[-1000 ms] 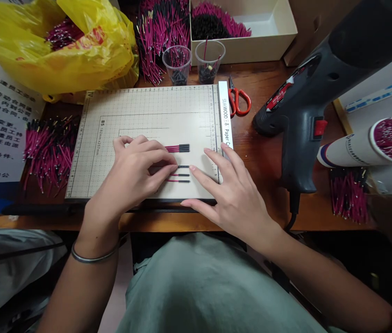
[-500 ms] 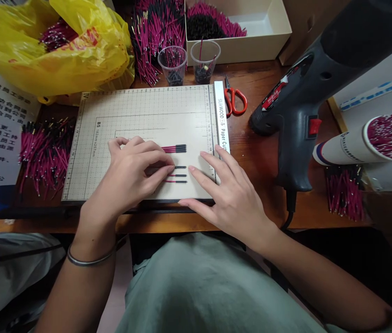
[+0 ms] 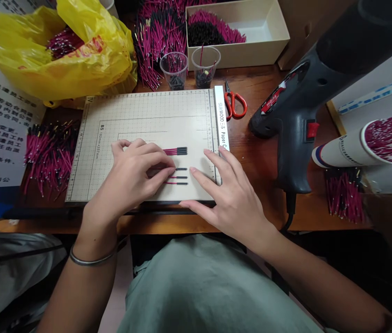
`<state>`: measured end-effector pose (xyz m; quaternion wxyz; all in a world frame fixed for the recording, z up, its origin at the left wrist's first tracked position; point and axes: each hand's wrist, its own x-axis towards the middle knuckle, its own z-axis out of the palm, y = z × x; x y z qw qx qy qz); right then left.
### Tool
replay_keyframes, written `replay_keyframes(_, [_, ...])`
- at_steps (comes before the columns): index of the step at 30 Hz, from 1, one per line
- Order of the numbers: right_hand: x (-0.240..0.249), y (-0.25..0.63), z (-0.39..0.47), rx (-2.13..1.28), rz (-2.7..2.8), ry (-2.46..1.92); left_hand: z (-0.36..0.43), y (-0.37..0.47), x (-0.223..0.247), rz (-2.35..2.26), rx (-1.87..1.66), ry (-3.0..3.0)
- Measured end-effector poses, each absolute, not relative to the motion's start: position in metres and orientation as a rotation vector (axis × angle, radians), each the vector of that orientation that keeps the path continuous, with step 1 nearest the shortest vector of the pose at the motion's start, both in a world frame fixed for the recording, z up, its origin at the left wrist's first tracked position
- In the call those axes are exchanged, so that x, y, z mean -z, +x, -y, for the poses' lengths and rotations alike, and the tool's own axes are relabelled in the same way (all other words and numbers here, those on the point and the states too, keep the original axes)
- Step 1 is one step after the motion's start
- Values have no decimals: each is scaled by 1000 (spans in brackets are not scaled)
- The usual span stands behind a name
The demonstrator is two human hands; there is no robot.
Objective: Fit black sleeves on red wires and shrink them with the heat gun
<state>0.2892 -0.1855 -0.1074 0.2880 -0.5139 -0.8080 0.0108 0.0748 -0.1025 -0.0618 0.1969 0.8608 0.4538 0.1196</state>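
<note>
My left hand (image 3: 138, 169) rests over the cream paper cutter board (image 3: 140, 104), thumb and forefinger pinched on a short wire (image 3: 181, 169) whose black-sleeved end sticks out to the right. Most of that wire is hidden under the fingers. Just nearer lie two more pink wires with black sleeves (image 3: 182, 183), apart from each other. Beyond the pinch, several such wires (image 3: 181, 151) lie side by side in a neat row. My right hand (image 3: 228, 194) lies with fingers spread at the board's right edge, holding nothing; its forefinger tip is close to the pinched wire's sleeved end.
Red-handled scissors (image 3: 235, 106) and a black heat gun (image 3: 293, 125) are at the right. Two clear cups (image 3: 206, 69) and a cream box (image 3: 251, 53) of wires stand behind. A yellow bag (image 3: 105, 69), a wire pile (image 3: 52, 159) and a white paper cup (image 3: 345, 150) flank the board.
The view has shifted slightly, so everything sits a little lower and further right on the left side. Both hands keep the same pose; the wires lie as before.
</note>
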Motion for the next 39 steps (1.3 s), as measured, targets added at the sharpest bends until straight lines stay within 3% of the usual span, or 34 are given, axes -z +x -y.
replay_keyframes(39, [107, 288, 185, -14, 2173, -1380, 104, 72, 65, -1255, -374, 2447])
